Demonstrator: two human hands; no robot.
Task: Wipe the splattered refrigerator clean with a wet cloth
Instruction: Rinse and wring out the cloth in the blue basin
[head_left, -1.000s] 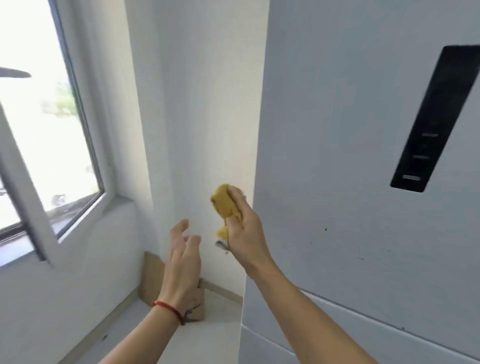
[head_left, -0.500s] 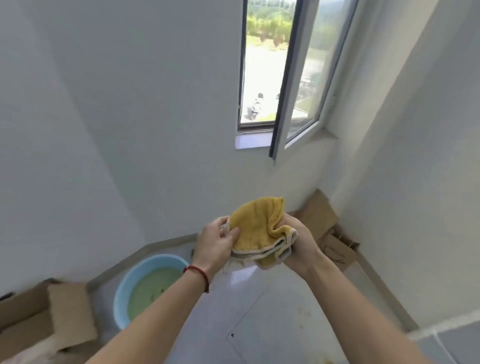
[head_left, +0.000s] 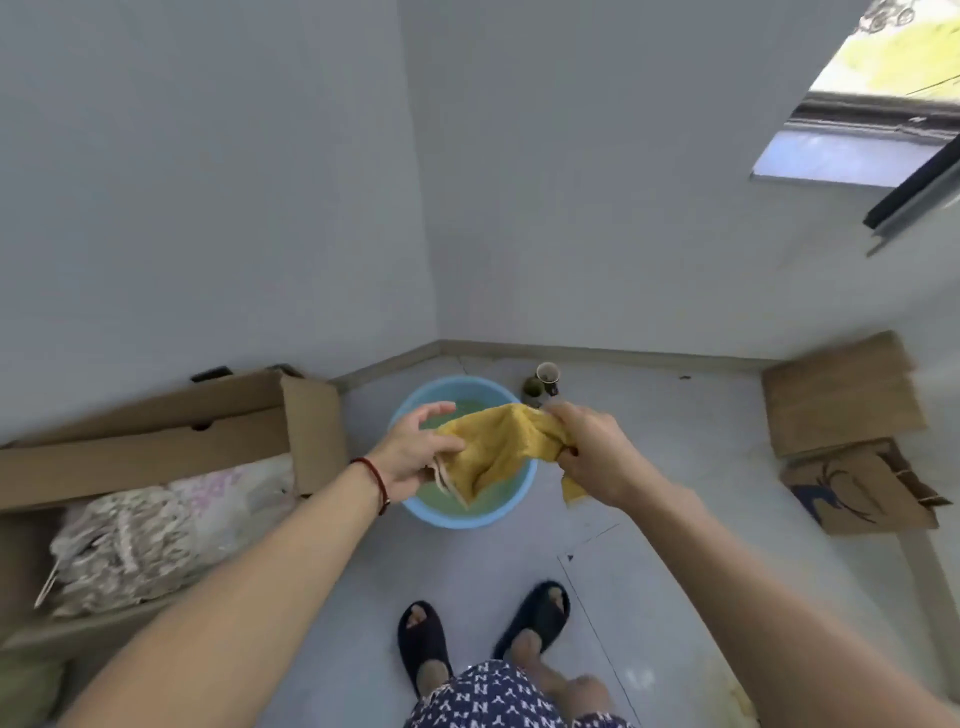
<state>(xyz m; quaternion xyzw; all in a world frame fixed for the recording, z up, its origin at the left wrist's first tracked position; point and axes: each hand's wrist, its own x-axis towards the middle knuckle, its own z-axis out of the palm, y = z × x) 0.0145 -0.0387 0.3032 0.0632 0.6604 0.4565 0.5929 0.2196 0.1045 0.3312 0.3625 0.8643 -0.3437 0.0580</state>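
Both arms reach forward into the middle of the frame. Yellow cloth (head_left: 501, 449) stretched between the two hands, held above a blue basin (head_left: 470, 512) on the floor (head_left: 649, 597). Left hand (head_left: 415, 452), left of centre, pinches the cloth's left end between thumb and lower fingers, with the upper fingers lifted and loosely spread; a red cord (head_left: 371, 475) circles that wrist. Right hand (head_left: 592, 452), right of centre, is curled tight around the cloth's bunched right end, a short tail hanging below the fist. Cloth sags in the middle, pale trim visible at its lower left edge. Basin holds greenish water; cloth looks clear of the water, though I cannot tell for certain. Just behind the basin, near the corner of the walls, a small dark bottle (head_left: 532, 387) and a cup (head_left: 548, 375) stand side by side. Refrigerator is out of frame. Left side of the frame: open cardboard box (head_left: 156, 426) with crumpled wrapping inside. Right side: flattened cardboard (head_left: 841, 395) against the wall and a brown paper bag (head_left: 862, 488) lying just in front of it. Upper right: window (head_left: 872, 109), sash swung open. Bottom centre: feet in dark slippers (head_left: 423, 642), patterned blue shorts (head_left: 488, 699) at the frame edge.
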